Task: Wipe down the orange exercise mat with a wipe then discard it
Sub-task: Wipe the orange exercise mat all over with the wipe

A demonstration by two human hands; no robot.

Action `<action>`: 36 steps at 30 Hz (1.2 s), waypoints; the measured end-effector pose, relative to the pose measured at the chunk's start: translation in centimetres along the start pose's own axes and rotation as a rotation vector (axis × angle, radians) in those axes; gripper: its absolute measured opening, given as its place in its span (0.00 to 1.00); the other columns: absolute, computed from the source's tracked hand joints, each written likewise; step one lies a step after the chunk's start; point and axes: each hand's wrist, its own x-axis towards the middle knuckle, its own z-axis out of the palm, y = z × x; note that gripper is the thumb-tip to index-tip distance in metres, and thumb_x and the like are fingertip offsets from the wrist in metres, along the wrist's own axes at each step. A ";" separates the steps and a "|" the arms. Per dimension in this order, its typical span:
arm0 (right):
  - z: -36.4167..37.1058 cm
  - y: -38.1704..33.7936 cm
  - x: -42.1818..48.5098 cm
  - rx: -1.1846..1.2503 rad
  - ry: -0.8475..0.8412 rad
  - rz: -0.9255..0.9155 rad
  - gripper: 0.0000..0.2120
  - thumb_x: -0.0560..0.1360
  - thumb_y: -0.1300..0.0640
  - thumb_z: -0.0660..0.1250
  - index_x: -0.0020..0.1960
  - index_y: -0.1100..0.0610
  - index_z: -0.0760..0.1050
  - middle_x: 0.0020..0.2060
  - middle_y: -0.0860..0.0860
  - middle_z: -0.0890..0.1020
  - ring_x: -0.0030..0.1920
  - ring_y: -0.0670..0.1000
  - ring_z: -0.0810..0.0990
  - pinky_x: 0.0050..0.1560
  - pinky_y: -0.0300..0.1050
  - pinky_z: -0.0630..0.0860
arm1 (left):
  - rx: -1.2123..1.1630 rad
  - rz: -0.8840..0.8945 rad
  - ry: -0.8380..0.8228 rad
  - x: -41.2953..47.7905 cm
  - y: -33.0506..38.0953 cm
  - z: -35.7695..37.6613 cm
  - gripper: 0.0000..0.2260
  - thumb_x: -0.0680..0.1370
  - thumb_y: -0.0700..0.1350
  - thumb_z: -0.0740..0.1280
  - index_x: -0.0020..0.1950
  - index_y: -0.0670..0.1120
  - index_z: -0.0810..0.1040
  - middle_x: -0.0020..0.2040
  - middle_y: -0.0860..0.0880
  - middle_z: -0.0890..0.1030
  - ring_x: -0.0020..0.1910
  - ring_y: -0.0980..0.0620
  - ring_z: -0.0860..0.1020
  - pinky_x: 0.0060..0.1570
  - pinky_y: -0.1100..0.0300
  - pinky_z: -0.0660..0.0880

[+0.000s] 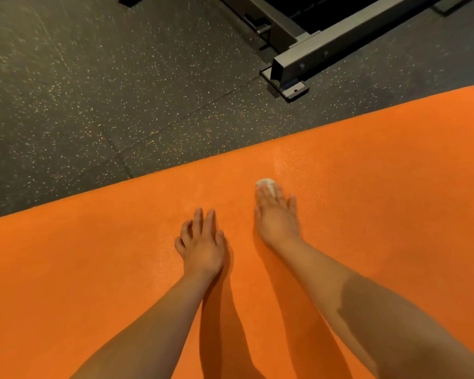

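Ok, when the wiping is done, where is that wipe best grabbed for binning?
The wipe is a small crumpled wad pressed on the orange mat under the fingertips of the right hand, only its far end showing. Likely best: curl those same fingers down from above and pinch the bunched wad against the thumb, since no loose corner sticks out.

Dark grey rubber tile floor (80, 91), flecked with pale and orange specks; thin seams cross at left-centre. Grey steel machine frame (340, 42) upper right, beam running diagonally. Flat bolted foot plate (296, 90) rests on floor. Black bracket (129, 0) at top edge. Light dim, warm.
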 end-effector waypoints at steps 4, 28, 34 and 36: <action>0.5 -2.0 0.6 0.116 -0.011 0.049 0.28 0.85 0.52 0.51 0.83 0.53 0.48 0.83 0.47 0.47 0.82 0.51 0.39 0.79 0.58 0.38 | -0.010 -0.025 0.000 0.3 0.3 -0.2 0.23 0.83 0.55 0.55 0.79 0.61 0.56 0.82 0.56 0.48 0.77 0.46 0.48 0.74 0.42 0.49; -0.5 0.6 4.4 0.049 0.062 -0.004 0.27 0.86 0.49 0.48 0.83 0.49 0.48 0.82 0.44 0.49 0.81 0.47 0.40 0.77 0.55 0.33 | 0.063 0.033 0.070 5.2 1.8 -0.4 0.25 0.84 0.58 0.51 0.81 0.60 0.52 0.83 0.55 0.44 0.78 0.46 0.47 0.72 0.41 0.47; 0.4 -2.3 5.4 0.183 0.073 -0.029 0.28 0.85 0.53 0.54 0.83 0.54 0.52 0.82 0.48 0.51 0.82 0.50 0.44 0.80 0.60 0.42 | 0.039 -0.008 0.102 5.7 3.2 -0.7 0.23 0.84 0.55 0.54 0.80 0.59 0.57 0.82 0.52 0.50 0.76 0.43 0.52 0.70 0.42 0.50; 1.2 -4.6 5.2 0.170 -0.006 -0.200 0.28 0.84 0.53 0.54 0.83 0.54 0.53 0.82 0.49 0.52 0.82 0.50 0.45 0.80 0.59 0.43 | 0.039 -0.005 0.117 6.3 3.3 -1.0 0.23 0.84 0.54 0.55 0.79 0.58 0.59 0.82 0.51 0.51 0.75 0.42 0.55 0.69 0.43 0.52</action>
